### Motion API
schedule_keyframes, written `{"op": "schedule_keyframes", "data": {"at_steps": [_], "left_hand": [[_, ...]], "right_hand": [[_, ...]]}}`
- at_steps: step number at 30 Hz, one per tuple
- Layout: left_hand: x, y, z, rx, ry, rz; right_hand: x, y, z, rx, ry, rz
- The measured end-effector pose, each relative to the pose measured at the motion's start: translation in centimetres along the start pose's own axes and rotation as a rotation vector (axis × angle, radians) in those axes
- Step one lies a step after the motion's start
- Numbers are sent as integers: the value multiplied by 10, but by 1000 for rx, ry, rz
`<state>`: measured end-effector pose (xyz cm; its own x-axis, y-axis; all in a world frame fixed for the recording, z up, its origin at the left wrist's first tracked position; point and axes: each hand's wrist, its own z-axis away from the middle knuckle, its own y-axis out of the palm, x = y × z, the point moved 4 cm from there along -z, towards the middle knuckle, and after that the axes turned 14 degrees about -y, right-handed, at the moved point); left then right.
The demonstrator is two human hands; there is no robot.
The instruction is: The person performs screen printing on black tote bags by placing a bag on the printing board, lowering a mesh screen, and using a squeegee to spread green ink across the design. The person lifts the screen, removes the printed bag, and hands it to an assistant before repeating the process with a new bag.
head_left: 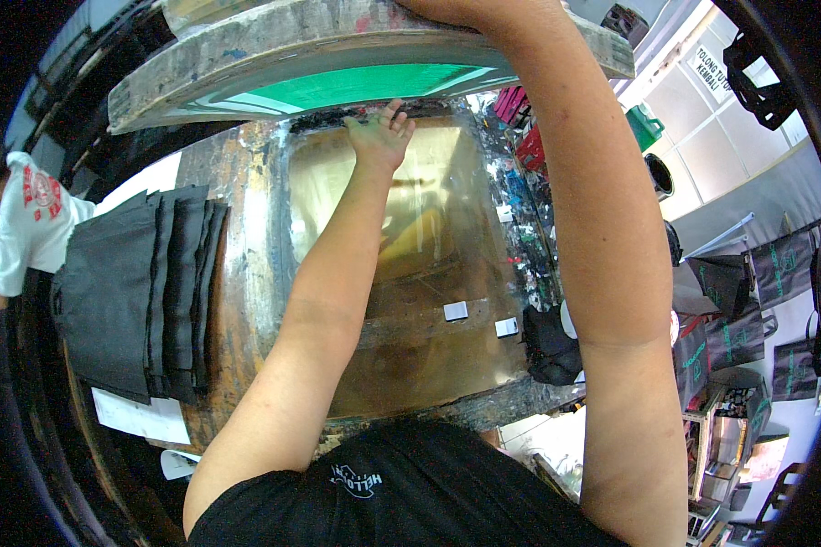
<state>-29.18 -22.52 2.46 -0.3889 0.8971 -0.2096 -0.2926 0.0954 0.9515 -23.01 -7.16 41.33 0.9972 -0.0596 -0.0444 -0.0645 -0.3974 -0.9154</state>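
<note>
A wooden-framed printing screen [246, 50] with green mesh is tilted up at the far end of the table. My right hand [447, 9] reaches over its top edge and grips the frame, mostly hidden past the picture's rim. My left hand [380, 135] lies with fingers spread on the far edge of a clear, yellowish glass plate [429, 301] set into the stained wooden table [237, 273], just under the raised screen. Two small white tabs [456, 311] sit on the plate near its right side.
A stack of black fabric pieces [141, 292] lies on the table's left, with white paper [141, 417] beneath. A dark rag [552, 346] sits at the right edge. Another person in a white shirt [32, 219] stands at far left. Printed black bags [775, 273] hang at right.
</note>
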Motion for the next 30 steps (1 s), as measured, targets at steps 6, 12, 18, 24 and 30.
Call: {"op": "schedule_keyframes", "data": {"at_steps": [6, 12, 18, 24, 30], "left_hand": [[-2, -6, 0, -77, 4, -20], [2, -2, 2, -80, -6, -19], [-11, -14, -11, -49, -2, 3], [-2, -3, -8, -46, 4, -39], [-6, -4, -8, -18, 8, -52]], "right_hand": [[1, -1, 1, 29, 24, -51], [2, -4, 2, 88, 46, -54], [6, -3, 1, 40, -13, -24], [-1, 0, 2, 29, -17, -3], [3, -4, 2, 35, 9, -33]]}}
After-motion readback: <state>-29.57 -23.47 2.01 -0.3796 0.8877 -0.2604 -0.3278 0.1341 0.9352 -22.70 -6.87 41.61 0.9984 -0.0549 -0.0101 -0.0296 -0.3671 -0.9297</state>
